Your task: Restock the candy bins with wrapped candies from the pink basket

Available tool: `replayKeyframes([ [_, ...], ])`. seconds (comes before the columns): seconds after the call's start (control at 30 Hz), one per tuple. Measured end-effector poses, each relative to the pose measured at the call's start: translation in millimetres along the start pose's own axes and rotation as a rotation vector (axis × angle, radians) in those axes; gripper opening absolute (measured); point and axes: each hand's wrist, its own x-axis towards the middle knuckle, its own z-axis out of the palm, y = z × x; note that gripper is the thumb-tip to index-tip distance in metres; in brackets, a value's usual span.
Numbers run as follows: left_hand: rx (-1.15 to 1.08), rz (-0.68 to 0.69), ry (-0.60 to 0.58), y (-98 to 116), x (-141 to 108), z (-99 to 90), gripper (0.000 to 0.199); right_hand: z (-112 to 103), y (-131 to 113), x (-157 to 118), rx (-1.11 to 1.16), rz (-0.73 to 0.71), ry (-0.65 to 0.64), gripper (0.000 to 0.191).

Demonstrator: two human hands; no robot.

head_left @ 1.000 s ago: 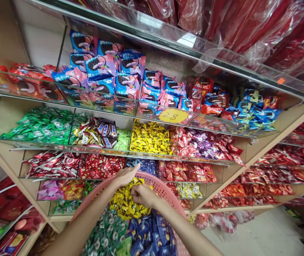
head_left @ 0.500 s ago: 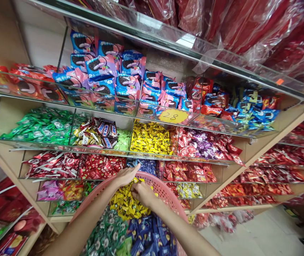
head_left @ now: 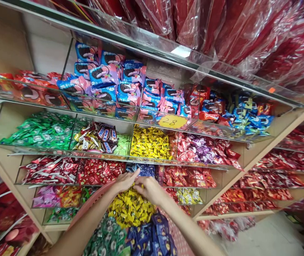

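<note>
We see two hands over one pink basket [head_left: 180,236] holding three main heaps: yellow sweets [head_left: 132,209], green sweets [head_left: 106,234] and blue sweets [head_left: 149,236], too jumbled to count singly. Our left hand [head_left: 126,180] is open, fingers nearly straight; our right hand [head_left: 149,189] is curled, and we cannot tell whether it grips anything. Our forearms block the basket's sides, and its bottom is cut off. Behind stand candy shelves [head_left: 194,213] with one yellow sign [head_left: 172,121].
</note>
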Motion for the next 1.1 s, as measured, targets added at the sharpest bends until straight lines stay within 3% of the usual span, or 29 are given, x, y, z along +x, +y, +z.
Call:
replayKeyframes([
  [0.17,-0.004,-0.006,0.008,2,-2,-2.3,0.078,-78,5,19,-0.007,-0.087,0.287,0.017],
  [0.3,-0.021,-0.048,0.003,4,-4,-3.5,0.081,-107,32,38,-0.198,0.027,0.448,0.012],
  [0.5,-0.019,-0.052,0.003,2,-3,-2.4,0.082,-96,60,60,-0.396,0.105,0.374,0.013],
  [0.77,-0.03,-0.048,0.007,1,-3,-1.9,0.082,-87,58,73,-0.409,0.187,0.292,0.008],
  [1.1,-0.032,-0.063,0.024,2,-3,-1.5,0.084,-88,58,72,-0.452,0.2,0.295,0.008],
])
